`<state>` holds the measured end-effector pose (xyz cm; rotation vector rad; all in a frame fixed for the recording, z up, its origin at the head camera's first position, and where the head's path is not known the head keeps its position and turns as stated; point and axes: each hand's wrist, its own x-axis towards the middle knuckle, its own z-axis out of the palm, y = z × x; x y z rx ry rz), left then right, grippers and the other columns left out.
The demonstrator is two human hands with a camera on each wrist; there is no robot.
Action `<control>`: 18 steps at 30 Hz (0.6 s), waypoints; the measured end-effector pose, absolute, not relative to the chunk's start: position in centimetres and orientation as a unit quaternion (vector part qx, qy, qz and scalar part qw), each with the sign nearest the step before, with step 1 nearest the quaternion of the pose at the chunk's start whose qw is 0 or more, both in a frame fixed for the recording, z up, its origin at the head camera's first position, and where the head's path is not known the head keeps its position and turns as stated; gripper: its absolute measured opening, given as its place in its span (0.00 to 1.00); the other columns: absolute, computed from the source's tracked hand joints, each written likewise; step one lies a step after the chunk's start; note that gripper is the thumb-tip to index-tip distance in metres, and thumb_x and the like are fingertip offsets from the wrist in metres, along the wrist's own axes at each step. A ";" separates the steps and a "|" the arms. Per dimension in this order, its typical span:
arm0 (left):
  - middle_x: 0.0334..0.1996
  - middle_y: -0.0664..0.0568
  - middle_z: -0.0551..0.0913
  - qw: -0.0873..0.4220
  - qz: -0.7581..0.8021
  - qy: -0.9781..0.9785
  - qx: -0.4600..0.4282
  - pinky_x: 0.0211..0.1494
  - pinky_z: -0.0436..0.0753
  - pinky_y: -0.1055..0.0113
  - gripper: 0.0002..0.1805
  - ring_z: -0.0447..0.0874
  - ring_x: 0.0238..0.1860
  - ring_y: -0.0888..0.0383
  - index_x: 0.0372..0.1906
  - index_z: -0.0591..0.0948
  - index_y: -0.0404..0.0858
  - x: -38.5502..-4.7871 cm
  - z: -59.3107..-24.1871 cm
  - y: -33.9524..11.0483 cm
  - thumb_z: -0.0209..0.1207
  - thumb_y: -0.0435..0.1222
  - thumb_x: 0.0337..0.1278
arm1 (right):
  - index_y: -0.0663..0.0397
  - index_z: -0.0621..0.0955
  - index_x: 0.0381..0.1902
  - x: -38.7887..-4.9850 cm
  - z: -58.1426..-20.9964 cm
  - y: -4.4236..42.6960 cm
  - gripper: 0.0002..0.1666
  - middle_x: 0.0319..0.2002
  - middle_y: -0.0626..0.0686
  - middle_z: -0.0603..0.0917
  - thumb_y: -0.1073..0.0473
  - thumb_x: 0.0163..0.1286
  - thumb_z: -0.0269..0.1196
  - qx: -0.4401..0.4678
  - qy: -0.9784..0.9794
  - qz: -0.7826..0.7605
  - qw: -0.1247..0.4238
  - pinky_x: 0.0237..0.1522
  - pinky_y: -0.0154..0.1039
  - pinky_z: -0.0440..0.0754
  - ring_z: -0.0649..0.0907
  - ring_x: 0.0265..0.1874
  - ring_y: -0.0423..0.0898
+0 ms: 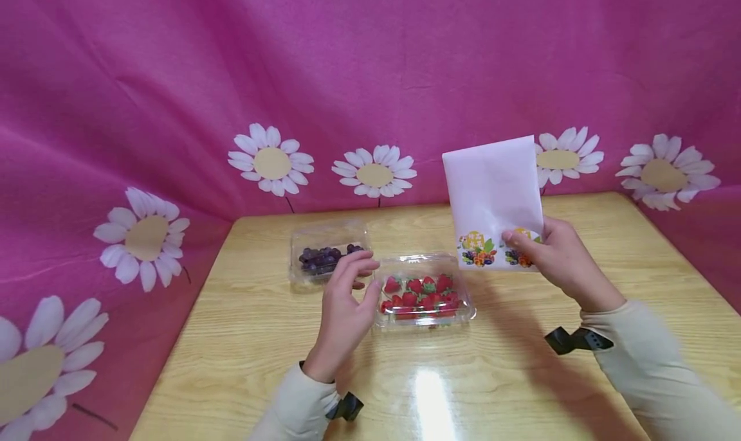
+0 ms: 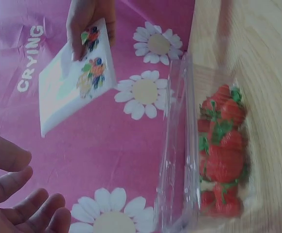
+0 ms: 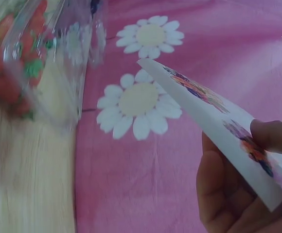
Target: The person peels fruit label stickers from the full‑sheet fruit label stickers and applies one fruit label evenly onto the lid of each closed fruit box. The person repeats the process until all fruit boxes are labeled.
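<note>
The right hand (image 1: 570, 264) pinches a white folded sheet or bag (image 1: 494, 190) printed with fruit pictures, thumb in front and fingers behind, raised above the table's right part. Bent fingers of the left hand (image 1: 345, 312) hold nothing; it hovers by the left side of a clear plastic box of strawberries (image 1: 425, 299). Behind that hand, to the left, a second clear box holds dark grapes (image 1: 320, 259). In the left wrist view the left hand (image 2: 22, 194) is apart from the strawberry box (image 2: 192, 160). The right wrist view shows the sheet (image 3: 204, 116) edge-on.
A wooden table (image 1: 231, 338) carries both boxes. Behind it and at its sides hangs a pink cloth (image 1: 370, 62) with white daisies. Black straps hang at both wrists.
</note>
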<state>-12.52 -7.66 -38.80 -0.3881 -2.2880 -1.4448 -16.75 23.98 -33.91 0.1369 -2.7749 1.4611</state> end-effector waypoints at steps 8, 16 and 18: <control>0.60 0.49 0.79 0.196 -0.517 -0.820 -0.147 0.56 0.81 0.52 0.11 0.77 0.63 0.51 0.47 0.84 0.38 -12.9 -38.5 -5.9 0.63 0.29 0.58 | 0.70 0.73 0.62 -16.9 -34.0 21.8 0.32 0.51 0.71 0.83 0.46 0.75 0.57 0.052 -0.870 0.490 -0.024 0.35 0.31 0.84 0.84 0.32 0.33; 0.59 0.50 0.81 0.173 -0.479 -0.850 -0.136 0.60 0.76 0.53 0.13 0.76 0.61 0.51 0.48 0.84 0.40 -13.6 -38.1 -4.6 0.65 0.35 0.59 | 0.69 0.75 0.61 -16.9 -34.6 20.3 0.31 0.51 0.69 0.84 0.47 0.74 0.58 0.069 -0.868 0.487 -0.065 0.36 0.34 0.85 0.86 0.35 0.39; 0.59 0.49 0.82 0.171 -0.475 -0.852 -0.136 0.64 0.73 0.50 0.13 0.75 0.62 0.50 0.49 0.84 0.40 -13.8 -38.1 -4.3 0.65 0.36 0.59 | 0.69 0.75 0.60 -16.9 -34.7 19.9 0.30 0.50 0.68 0.85 0.48 0.75 0.58 0.072 -0.865 0.491 -0.072 0.36 0.34 0.85 0.86 0.35 0.38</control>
